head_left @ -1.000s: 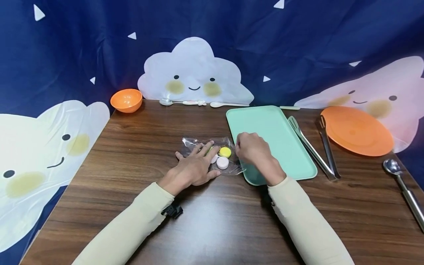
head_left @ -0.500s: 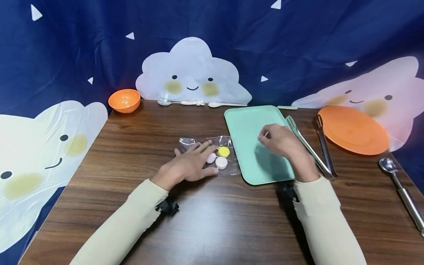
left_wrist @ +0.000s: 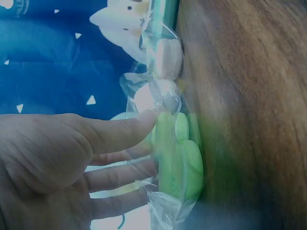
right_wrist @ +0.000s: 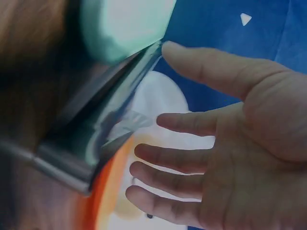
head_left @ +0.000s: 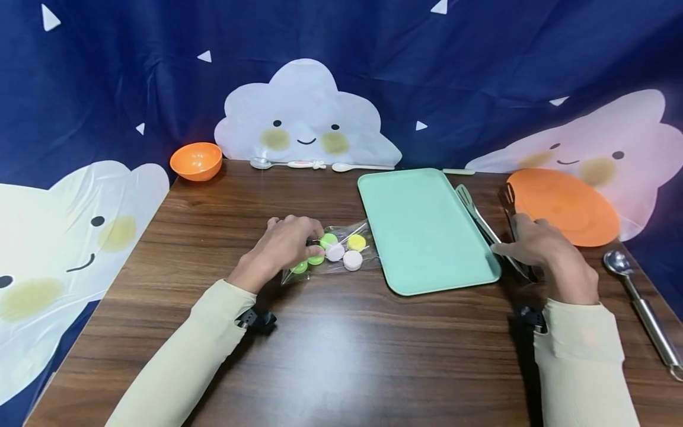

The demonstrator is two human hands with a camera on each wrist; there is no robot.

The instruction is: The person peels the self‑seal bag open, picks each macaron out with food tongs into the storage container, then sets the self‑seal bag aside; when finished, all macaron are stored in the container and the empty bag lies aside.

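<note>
Wooden table [head_left: 341, 356], bag of discs [head_left: 333, 255] under left grip [head_left: 283, 243].

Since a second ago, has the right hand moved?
Yes. The right hand moved rightward off the green tray, away from the candy bag, and now reaches the metal tongs beside the tray's right edge.

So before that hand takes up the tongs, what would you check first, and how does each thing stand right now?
1. Right hand at the tongs: ok, thumb touching, fingers open.
2. Tongs actually gripped: not ok.
3. Left hand steadying the clear bag: ok, fingers on it.
4. Coloured discs inside the bag: ok.
5. Bag mouth open: cannot tell.
6. Green tray bare beside the bag: ok.
</note>
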